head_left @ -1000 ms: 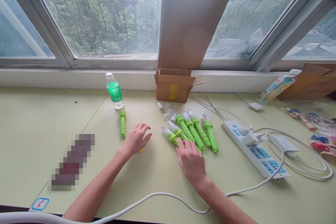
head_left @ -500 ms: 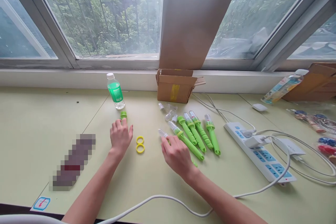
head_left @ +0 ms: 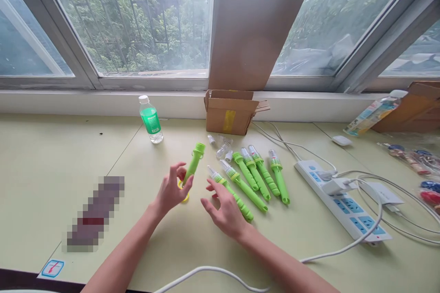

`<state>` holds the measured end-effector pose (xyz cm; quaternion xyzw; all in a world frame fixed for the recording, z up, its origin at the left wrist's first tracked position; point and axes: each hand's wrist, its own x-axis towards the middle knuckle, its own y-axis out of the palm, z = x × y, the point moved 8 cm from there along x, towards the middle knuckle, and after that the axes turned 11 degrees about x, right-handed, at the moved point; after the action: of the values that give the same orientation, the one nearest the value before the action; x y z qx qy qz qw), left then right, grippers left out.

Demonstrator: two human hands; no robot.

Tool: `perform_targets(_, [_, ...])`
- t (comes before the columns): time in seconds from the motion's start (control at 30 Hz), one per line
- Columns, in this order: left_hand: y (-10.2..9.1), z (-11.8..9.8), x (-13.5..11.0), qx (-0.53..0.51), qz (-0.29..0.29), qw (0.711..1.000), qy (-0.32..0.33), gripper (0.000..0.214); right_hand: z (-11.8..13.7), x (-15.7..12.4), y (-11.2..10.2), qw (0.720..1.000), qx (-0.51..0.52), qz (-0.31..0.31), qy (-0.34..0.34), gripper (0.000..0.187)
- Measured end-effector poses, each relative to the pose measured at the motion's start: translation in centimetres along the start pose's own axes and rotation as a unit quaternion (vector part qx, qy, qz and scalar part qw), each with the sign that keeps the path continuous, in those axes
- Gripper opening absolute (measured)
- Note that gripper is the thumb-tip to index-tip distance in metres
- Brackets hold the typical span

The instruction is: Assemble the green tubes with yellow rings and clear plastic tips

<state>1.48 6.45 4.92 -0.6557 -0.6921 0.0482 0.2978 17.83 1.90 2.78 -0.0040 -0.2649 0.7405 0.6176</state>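
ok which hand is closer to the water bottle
Left. The left hand, holding a green handle up off the table, sits just in front of the water bottle and slightly to its right. The right hand is farther right, by the row of green tools.

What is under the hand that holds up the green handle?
Under the left hand, which holds the green handle tilted, a yellow ring peeks out on the table. The hand covers most of it, so anything more there is hidden.

Bright, soft daylight

Light comes in through the window (head_left: pixel 137 23) at the back. Shadows on the table (head_left: pixel 51 155) are faint. Edges bend outward. A blurry square patch (head_left: pixel 94 213) hides 1 spot.
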Motion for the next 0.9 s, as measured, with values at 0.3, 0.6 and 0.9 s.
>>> perform_targets(0.3, [3.2, -3.1, -2.0, 0.229, 0.147, 0.943, 0.19, 0.008, -3.9, 0.4, -0.7, 0.939, 0.281, -0.115, 0.162, 0.036])
perform_targets(0.6, [3.4, 0.3, -2.4, 0.396, 0.241, 0.878, 0.122, 0.024, -3.6, -0.1, -0.7, 0.939, 0.291, -0.091, 0.158, 0.03])
perform_targets(0.9, [2.4, -0.7, -1.0, 0.195, 0.091, 0.971, 0.107, 0.014, -2.5, -0.3, -1.3, 0.981, 0.166, -0.071, 0.077, 0.023])
